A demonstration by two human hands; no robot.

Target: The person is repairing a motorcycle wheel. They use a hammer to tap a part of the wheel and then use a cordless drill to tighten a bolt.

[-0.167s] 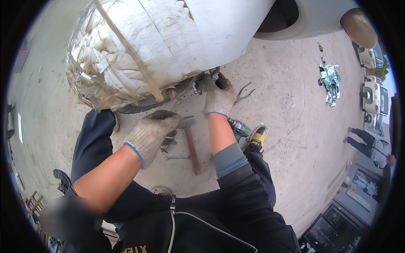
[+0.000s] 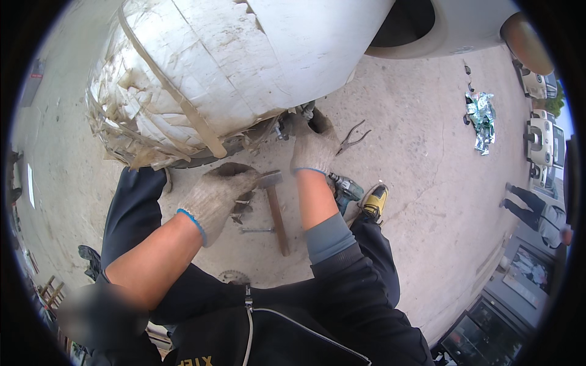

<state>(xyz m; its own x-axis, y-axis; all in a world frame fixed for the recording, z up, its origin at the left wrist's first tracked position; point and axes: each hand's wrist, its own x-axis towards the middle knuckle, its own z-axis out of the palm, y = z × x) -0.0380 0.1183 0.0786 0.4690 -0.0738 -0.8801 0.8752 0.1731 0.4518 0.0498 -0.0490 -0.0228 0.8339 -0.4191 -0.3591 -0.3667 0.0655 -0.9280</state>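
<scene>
Both my hands wear off-white knit gloves with blue cuffs. My left hand (image 2: 220,198) is closed, fingers curled beside the hammer (image 2: 276,210) lying on the ground; whatever it holds is hidden. My right hand (image 2: 314,145) reaches under the lower edge of a large white body panel (image 2: 226,61) and closes around something by a small metal fitting (image 2: 281,130); the grip itself is hidden. That panel is scuffed, with torn clear wrapping and a tan strap of tape. Part of a dark tyre (image 2: 198,160) shows beneath it.
Pliers (image 2: 352,138) lie right of my right hand. A green power drill (image 2: 347,189) rests beside my yellow-black shoe (image 2: 375,201). A wrench (image 2: 256,230) and a toothed disc (image 2: 233,276) lie nearer me. Crumpled foil (image 2: 481,122), parked vehicles (image 2: 543,140) and a person (image 2: 537,210) are farther right.
The view has shifted slightly, so the white panel sits a little lower and farther left. Both hands keep nearly the same place and grip.
</scene>
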